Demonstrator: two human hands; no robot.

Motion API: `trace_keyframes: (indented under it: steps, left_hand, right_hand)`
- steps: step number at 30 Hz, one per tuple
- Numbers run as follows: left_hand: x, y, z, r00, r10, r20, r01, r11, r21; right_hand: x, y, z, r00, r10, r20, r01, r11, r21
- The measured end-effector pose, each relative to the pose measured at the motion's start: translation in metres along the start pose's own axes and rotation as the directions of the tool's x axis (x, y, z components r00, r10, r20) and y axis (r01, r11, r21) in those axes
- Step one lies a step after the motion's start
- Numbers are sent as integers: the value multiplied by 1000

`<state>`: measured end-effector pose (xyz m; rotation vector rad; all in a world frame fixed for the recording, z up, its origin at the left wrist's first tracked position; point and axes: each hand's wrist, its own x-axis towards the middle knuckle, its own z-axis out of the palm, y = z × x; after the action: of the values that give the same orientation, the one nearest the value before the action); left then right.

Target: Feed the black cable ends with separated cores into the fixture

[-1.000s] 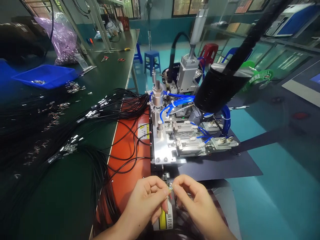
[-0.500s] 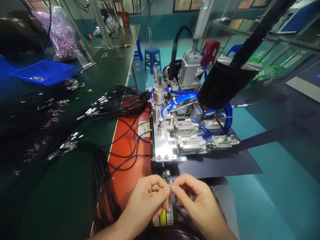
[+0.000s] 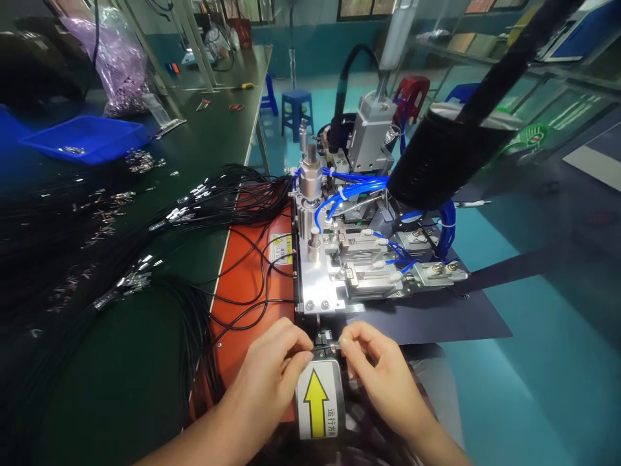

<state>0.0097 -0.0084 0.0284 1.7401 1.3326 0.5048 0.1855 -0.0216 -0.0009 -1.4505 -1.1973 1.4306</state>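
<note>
My left hand is closed in a pinch at the front of the machine, seemingly on a thin dark cable. Facing it, my right hand pinches a small shiny metal connector between thumb and forefinger. Cable and connector lie in line between the fingertips, just over the machine's front feed slot; whether they touch the slot I cannot tell. Below them is a white label with a yellow arrow. The inner fingers of both hands are partly hidden.
Bundles of black cables with metal ends lie to the left, across the green table and red machine base. A blue tray and loose metal parts sit farther back. A black hose nozzle hangs over the machine.
My hands have moved apart from a fingertip-to-fingertip pinch and forward to the slot. The left has shifted left, uncovering the yellow arrow label. The metal piece now shows between them.
</note>
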Motion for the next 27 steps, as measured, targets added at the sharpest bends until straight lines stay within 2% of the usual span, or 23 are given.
trace_keyframes:
  steps: [3,7,12,16,21,27]
  left_hand:
    - [3,-12,1,967,255,-11,-244,935,256]
    - [9,-26,-1,909,409,82,-411,844,345]
    - [11,-30,-7,867,454,207,-498,762,413]
    - [11,-33,-8,854,450,261,-519,695,499]
    - [11,-33,-7,844,456,284,-531,626,571]
    - [12,-34,-6,846,452,282,-525,618,585]
  right_hand:
    - [6,10,4,1000,25,-13,-24,999,31]
    - [10,18,5,999,44,-21,-43,997,58]
    - [13,18,6,998,65,-15,-64,996,69]
    - [15,19,7,998,64,-12,-63,997,52]
    - [16,20,8,998,56,-26,-56,998,19]
    - [16,20,6,998,52,-31,-52,999,0]
